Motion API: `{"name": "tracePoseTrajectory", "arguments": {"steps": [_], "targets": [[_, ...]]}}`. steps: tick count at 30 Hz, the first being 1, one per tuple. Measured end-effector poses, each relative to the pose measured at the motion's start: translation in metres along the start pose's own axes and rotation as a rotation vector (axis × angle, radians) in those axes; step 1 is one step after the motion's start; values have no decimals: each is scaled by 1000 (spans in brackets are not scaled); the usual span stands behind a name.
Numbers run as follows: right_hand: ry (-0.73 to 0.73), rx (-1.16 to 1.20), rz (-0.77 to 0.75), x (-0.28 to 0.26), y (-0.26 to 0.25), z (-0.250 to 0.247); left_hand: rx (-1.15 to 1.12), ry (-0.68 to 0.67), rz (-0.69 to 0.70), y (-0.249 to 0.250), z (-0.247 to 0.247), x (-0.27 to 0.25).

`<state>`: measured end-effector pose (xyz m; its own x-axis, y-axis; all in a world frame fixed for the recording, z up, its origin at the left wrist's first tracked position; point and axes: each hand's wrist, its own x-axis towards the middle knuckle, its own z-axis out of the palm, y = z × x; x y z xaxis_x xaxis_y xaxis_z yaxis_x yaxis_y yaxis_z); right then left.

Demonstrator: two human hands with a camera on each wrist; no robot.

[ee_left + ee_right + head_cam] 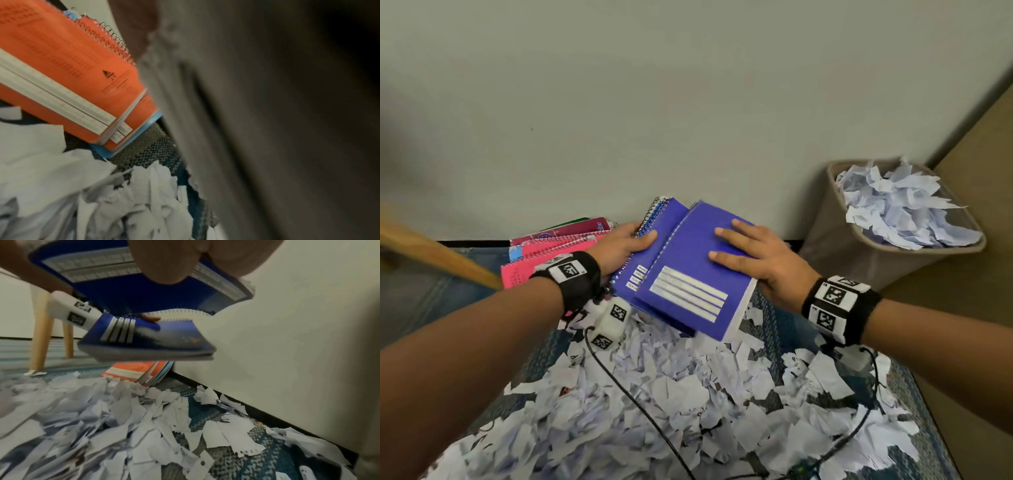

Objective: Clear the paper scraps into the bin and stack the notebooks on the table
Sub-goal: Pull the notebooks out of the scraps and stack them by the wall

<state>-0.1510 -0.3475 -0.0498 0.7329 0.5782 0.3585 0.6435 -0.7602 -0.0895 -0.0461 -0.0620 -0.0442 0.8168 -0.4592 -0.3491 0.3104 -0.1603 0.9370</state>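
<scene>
Held clear of the carpet, two blue spiral-bound notebooks (688,270) overlap between both hands: the left hand (625,245) grasps the lower one's coil edge, thumb on top, and the right hand (753,255) lies with fingers (726,255) flat on the upper cover, its thumb hidden. Probably stiff, light and slick-covered, they seem best pinched at opposite edges. Pink spiral notebooks (551,253) lie beside torn white paper scraps (671,394); a beige bin (859,246) stands near.

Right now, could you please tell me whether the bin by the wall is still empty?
No, the bin already holds a heap of crumpled paper scraps that reaches its rim in the head view.
</scene>
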Motion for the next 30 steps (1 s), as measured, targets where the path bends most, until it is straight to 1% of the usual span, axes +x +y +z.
{"name": "tracePoseTrajectory", "arguments": {"steps": [2,3,5,6,7,8,10,12,14,16,18,20,23,25,26,28,30], "targets": [[-104,-100,-2,0,-7,9,-48,-102,5,1,7,-4],[-133,-126,0,1,-9,13,-87,-155,-7,2,11,-6],[-151,-144,-7,2,-13,19,-138,-238,-35,1,21,-10],[-171,-164,-13,3,-15,22,-122,-259,-50,-1,26,-11],[-206,-192,-14,4,-16,25,-78,-245,-69,-3,28,-11],[-260,-221,-5,4,-16,28,1,-199,-74,-5,28,-8],[-360,-252,73,2,-18,35,225,-100,-71,-2,21,-8],[-363,-242,181,0,-18,43,497,-68,-63,7,3,-11],[-383,-229,267,0,-14,45,669,-64,-45,20,-24,-15],[-437,-219,323,2,-6,47,743,-12,-36,37,-58,-21],[-477,-212,364,3,3,49,803,83,-32,53,-93,-25],[-524,-196,401,2,9,52,815,191,-39,64,-125,-27],[-615,-163,450,1,12,57,805,321,-38,66,-159,-33],[-681,-128,456,2,9,63,831,406,-33,60,-175,-34],[-700,-98,450,4,6,67,858,433,-41,57,-180,-34],[-724,-29,422,12,-2,78,913,437,-56,47,-188,-32],[-731,29,377,25,-13,90,872,405,-76,34,-195,-30]]}}
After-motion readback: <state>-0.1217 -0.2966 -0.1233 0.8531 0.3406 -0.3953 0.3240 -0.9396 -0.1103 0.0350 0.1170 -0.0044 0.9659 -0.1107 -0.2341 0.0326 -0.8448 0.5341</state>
